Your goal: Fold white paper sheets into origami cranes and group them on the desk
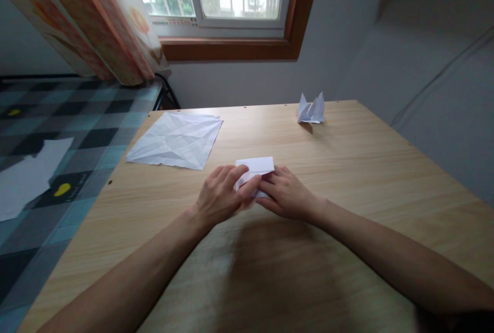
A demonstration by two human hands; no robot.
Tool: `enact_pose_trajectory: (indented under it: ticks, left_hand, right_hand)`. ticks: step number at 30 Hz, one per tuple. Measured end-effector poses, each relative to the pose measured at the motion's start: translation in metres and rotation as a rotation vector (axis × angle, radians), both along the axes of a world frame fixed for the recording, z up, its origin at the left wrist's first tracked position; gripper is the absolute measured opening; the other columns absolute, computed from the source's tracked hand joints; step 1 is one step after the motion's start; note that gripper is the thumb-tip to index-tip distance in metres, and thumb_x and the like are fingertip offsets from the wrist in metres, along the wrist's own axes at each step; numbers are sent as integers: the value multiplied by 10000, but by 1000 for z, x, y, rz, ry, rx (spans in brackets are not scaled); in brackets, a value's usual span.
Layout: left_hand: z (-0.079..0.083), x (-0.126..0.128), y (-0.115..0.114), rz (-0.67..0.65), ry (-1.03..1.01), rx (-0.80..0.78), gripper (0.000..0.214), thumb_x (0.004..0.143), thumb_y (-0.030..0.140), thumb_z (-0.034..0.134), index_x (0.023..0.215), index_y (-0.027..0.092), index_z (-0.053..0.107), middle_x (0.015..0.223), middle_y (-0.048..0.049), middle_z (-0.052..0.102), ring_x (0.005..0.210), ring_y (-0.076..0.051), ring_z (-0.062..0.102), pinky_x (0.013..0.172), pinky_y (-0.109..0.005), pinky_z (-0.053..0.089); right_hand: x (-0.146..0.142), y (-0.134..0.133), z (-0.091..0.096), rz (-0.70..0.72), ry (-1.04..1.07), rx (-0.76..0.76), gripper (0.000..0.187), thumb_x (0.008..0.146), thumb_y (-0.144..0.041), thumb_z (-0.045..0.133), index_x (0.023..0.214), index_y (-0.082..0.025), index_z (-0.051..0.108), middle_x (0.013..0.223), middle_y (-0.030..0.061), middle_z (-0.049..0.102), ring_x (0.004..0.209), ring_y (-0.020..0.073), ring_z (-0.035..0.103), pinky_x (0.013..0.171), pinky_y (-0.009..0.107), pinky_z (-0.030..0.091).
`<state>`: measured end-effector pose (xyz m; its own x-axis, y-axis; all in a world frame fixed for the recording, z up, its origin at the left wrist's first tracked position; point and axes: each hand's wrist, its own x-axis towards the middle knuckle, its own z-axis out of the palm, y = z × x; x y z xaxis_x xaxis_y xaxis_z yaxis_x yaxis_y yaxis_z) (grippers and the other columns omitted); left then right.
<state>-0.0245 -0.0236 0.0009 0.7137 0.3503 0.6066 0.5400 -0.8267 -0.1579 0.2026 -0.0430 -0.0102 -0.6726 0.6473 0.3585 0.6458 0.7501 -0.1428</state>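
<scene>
A small folded piece of white paper (257, 164) lies on the wooden table (347, 168) in front of me. My left hand (222, 194) rests on its left part, fingers curled and pinching the paper's edge. From the right, my right hand (287, 193) meets it, its fingertips pressed together on the same paper. Both hands cover the near half of the paper; only a flat rectangular flap shows beyond the fingers.
A creased, unfolded white sheet (176, 139) lies at the table's back left. A finished folded paper figure (311, 109) stands at the back right. A bed with a checked cover (57, 132) and a loose white sheet (27, 173) is left of the table. Walls close behind and right.
</scene>
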Motion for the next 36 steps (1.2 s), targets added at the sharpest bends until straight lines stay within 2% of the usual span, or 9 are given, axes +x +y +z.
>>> enact_pose_trajectory:
  ticks: [4,10,13,17,20,24,29,32,36]
  left_hand:
    - [-1,-5,-1,-18,31,-141,315,904,301,578,1193,427,592,1371,-32,553,1222,-283,513,975,-483,440]
    - [4,-6,1,24,85,-158,164,846,280,611,1000,291,665,1487,-16,495,1391,-316,387,1113,-540,333]
    - [7,-7,4,24,102,-149,208,758,270,620,954,240,680,1508,-53,463,1426,-338,337,1156,-552,277]
    - [7,-7,5,37,120,-144,256,753,239,600,993,223,688,1491,-83,471,1422,-334,343,1167,-561,271]
    - [8,-6,6,80,95,-112,178,814,218,587,955,215,694,1454,-95,505,1405,-330,371,1146,-556,309]
    - [8,-5,7,85,54,-80,88,862,242,605,873,214,687,1374,-98,566,1359,-316,427,1103,-538,370]
    - [6,-6,8,44,3,-46,85,885,247,613,812,212,637,1262,-83,623,1287,-285,490,1033,-482,447]
    - [2,-6,11,2,-59,-14,50,886,222,618,928,195,618,1234,-114,620,1222,-279,538,972,-441,498]
    - [-4,-3,15,23,-106,-12,418,902,227,614,1297,224,478,1368,-148,523,1084,-248,609,875,-399,548]
  right_hand:
    - [5,4,-4,14,77,1,235,962,-294,542,1127,-184,668,1227,111,685,1120,276,593,948,446,464]
    - [15,7,-4,29,144,-48,192,942,-240,555,1076,-175,676,1200,130,698,1108,270,632,937,448,485]
    - [21,9,-3,41,190,-88,139,921,-206,564,1006,-175,670,1186,133,705,1097,262,647,929,435,492]
    - [27,12,-3,44,216,-102,96,872,-206,612,953,-183,657,1155,118,719,1068,260,660,961,453,458]
    - [30,14,-1,38,234,-131,104,826,-207,651,928,-183,653,1117,113,726,1053,271,661,947,465,455]
    - [33,13,2,79,329,-224,69,820,-190,643,889,-189,647,1056,104,724,978,243,666,868,399,511]
    - [27,8,5,138,369,-278,38,848,-185,627,882,-188,645,990,89,712,892,205,665,792,331,528]
    - [22,6,2,176,364,-275,73,873,-155,584,900,-191,641,973,80,709,909,198,662,822,330,531]
    - [18,5,-1,182,324,-233,169,890,-151,554,1034,-173,638,1019,96,700,935,204,646,847,352,538]
